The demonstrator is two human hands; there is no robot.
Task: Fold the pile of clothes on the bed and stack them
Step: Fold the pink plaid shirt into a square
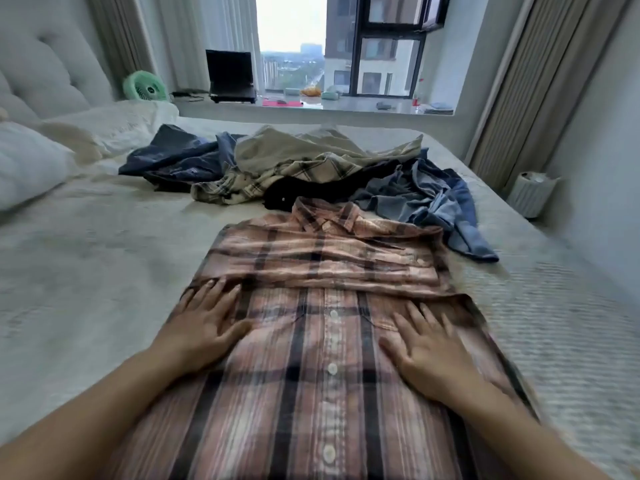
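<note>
Shirt: pink plaid shirt (322,341) lies buttoned on the bed (104,271) under my palms.
Left hand (204,323): flat, fingers spread, gripping nothing.
Right hand (429,351): same.
Pile: unfolded clothes (311,168) beyond the collar.

Both forearms are bare to the frame's lower edge, sleeveless; left hand (204,327) and right hand (433,355) wear no rings, watch or gloves.

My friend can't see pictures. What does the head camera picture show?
Both hands, the left hand and the right hand, press flat on a pink plaid shirt spread on a bed. Behind it lies a pile of unfolded clothes below a window.
</note>
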